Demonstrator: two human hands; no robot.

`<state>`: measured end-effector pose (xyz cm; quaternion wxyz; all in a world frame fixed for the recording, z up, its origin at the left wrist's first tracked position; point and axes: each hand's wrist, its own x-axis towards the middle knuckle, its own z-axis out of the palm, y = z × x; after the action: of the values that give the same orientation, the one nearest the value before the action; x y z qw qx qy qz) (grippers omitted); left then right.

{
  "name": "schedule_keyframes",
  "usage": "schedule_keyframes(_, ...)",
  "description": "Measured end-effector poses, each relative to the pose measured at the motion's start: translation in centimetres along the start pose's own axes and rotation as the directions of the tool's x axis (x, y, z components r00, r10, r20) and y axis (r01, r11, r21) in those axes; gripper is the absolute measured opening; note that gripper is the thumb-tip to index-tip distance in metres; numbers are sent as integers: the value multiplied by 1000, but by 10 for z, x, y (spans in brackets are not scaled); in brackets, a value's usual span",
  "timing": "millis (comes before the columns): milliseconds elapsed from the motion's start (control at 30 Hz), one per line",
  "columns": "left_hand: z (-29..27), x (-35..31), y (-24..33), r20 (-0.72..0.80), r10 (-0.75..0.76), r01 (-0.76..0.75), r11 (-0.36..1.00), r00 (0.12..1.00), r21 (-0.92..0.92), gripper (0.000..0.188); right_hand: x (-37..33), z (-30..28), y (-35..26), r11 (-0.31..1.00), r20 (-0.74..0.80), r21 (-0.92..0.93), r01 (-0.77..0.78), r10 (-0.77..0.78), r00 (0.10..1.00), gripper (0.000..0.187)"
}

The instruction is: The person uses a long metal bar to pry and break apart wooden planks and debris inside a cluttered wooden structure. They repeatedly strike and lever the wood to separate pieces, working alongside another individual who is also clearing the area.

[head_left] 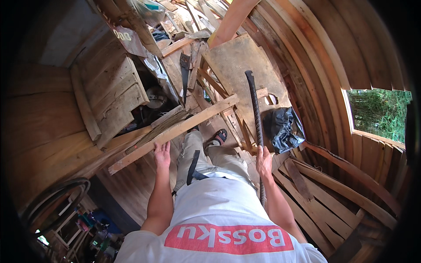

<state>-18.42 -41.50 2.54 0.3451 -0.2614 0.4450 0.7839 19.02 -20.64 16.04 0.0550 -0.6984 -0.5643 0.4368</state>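
My left hand (162, 155) is palm up with its fingers stretched out, at the near edge of a long wooden plank (175, 130). The fingertips meet or nearly meet the plank's edge; whether they bear its weight I cannot tell. That plank slants from lower left to upper right in front of my legs, its far end by a worn wooden board (237, 59). In my right hand (264, 162) is a dark, ribbed pry bar (255, 105) with a flattened tip, held upright with the fingers wrapped round it. Its lower end runs down past my wrist.
A handsaw (184, 72) lies among wood scraps ahead. Beside the worn board sits a black plastic bag (283, 130). Loose planks (318, 206) are stacked at lower right, below a window opening (379, 113). At left are a wooden panel (112, 103) and black hoops (55, 204).
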Motion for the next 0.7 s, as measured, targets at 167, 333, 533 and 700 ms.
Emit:
schedule_keyframes(167, 13, -2, 5, 31, 19, -20, 1000, 999, 9, 42, -21, 1, -8, 991, -46, -96, 94, -98, 994, 37)
schedule_keyframes(333, 19, -5, 6, 39, 32, -32, 999, 999, 12, 41, -11, 27, 14, 966, 64, -250, -63, 82, 995, 42)
schedule_keyframes(533, 11, 1, 8, 63, 26, -27, 1000, 998, 2, 44, -14, 3, 7, 987, 33, -156, -25, 30, 999, 44)
schedule_keyframes(700, 20, -2, 7, 33, 27, -28, 999, 999, 16, 45, -34, 0, 4, 989, 34, -147, 13, -8, 999, 38)
